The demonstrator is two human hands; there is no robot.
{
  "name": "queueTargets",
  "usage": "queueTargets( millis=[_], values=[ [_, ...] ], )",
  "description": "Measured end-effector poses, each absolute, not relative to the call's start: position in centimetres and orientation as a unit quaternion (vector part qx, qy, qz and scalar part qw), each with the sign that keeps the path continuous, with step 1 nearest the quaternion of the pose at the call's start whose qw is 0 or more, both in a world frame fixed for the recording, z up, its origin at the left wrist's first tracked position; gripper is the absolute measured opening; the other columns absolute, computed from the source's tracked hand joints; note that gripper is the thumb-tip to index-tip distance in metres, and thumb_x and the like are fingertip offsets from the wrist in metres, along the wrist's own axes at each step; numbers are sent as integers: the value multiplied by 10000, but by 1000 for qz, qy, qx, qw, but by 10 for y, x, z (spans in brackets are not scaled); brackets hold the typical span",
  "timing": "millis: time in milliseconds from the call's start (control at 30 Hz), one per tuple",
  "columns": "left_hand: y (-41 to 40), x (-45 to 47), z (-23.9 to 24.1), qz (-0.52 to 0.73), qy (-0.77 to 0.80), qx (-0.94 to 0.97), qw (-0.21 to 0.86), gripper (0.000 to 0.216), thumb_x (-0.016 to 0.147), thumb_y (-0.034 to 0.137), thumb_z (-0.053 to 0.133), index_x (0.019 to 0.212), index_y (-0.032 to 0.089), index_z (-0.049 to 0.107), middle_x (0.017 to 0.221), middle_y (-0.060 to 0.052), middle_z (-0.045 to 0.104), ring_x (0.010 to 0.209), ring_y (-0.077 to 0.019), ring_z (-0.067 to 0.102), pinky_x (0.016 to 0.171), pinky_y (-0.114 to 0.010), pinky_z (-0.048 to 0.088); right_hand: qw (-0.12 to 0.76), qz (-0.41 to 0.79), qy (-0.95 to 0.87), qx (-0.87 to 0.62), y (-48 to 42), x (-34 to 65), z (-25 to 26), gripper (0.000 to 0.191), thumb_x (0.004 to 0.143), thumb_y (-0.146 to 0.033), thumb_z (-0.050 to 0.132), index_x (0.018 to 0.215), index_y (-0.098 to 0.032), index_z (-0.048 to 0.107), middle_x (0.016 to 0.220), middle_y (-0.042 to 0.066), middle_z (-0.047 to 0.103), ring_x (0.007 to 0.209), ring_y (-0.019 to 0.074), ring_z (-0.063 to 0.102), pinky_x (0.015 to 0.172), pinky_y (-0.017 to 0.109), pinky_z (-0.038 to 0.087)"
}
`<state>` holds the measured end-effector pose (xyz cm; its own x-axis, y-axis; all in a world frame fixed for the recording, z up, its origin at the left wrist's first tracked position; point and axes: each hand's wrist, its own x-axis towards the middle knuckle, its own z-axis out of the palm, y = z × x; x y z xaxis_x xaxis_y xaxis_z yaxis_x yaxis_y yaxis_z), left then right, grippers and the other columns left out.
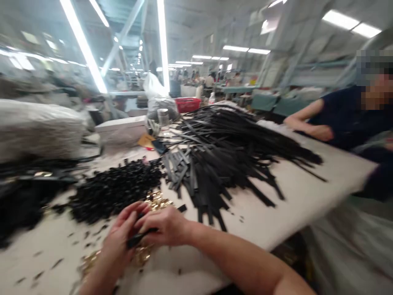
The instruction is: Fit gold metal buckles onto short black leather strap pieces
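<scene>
Between my two hands is a black strap, folded or bent, its far end partly hidden by my fingers. My left hand closes on it from the left. From the right, my right hand pinches the same strap with the fingers curled. Shiny gold metal pieces lie just beyond my hands, and more of them show beside my left wrist. A heap of small black pieces spreads out past my left hand. Blur hides the finer detail of the strap.
Long black straps lie in a large pile across the pale table. A red basket, a clear jar and a white box stand farther back. Dark material is at left. Another person sits at the right edge.
</scene>
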<state>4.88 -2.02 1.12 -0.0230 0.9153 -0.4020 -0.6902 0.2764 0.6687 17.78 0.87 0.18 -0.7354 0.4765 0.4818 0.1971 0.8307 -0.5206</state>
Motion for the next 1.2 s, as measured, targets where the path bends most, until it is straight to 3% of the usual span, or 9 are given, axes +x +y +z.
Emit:
queueTargets(
  millis=[233, 433, 600, 800, 900, 1000, 1200],
  values=[
    [-20, 14, 8, 552, 441, 254, 661, 354, 729, 156, 737, 1072, 176, 652, 1154, -106, 683, 1030, -232, 663, 876, -311, 532, 362, 238, -886, -164, 18, 191, -3, 42, 874, -183, 594, 890, -200, 630, 1036, 20, 710, 955, 146, 664, 810, 237, 507],
    [-19, 5, 9, 511, 472, 287, 659, 376, 637, 205, 838, 972, 146, 678, 990, -86, 726, 850, -180, 698, 767, -240, 560, 339, 166, -915, -145, 17, 191, -3, 79, 894, -253, 582, 861, -193, 622, 974, 12, 713, 872, 141, 669, 756, 240, 510],
    [-14, 3, 7, 558, 467, 255, 637, 378, 589, 195, 864, 917, 140, 685, 887, -62, 727, 788, -154, 698, 724, -214, 576, 398, 178, -882, -177, 17, 194, 2, 76, 915, -219, 546, 927, -190, 615, 1046, 33, 706, 931, 136, 671, 791, 228, 508],
    [-14, 7, 8, 578, 468, 210, 634, 356, 561, 102, 858, 873, 143, 691, 872, -25, 701, 709, -108, 681, 592, -140, 564, 414, 126, -846, -313, 20, 199, 6, 90, 911, -239, 554, 874, -178, 608, 838, 39, 696, 763, 148, 660, 665, 221, 453],
    [-16, 7, 8, 561, 468, 211, 650, 376, 562, 146, 871, 886, 153, 682, 838, -17, 687, 667, -117, 676, 499, -140, 542, 400, 109, -848, -329, 19, 198, 5, 109, 915, -242, 541, 852, -177, 602, 792, 30, 677, 719, 138, 640, 639, 218, 416],
    [-16, 7, 7, 552, 465, 212, 659, 400, 565, 192, 881, 907, 151, 680, 783, 2, 664, 538, -62, 608, 418, -105, 475, 396, 109, -848, -334, 18, 197, 4, 124, 915, -241, 534, 832, -177, 601, 768, 19, 668, 678, 131, 623, 610, 222, 386],
    [-15, 12, 8, 567, 477, 200, 641, 397, 518, 165, 889, 862, 142, 692, 784, -1, 675, 512, -41, 581, 479, -115, 514, 392, 117, -851, -330, 18, 197, 1, 109, 898, -234, 531, 826, -182, 595, 746, 15, 654, 678, 138, 611, 606, 229, 380]
  ],
)
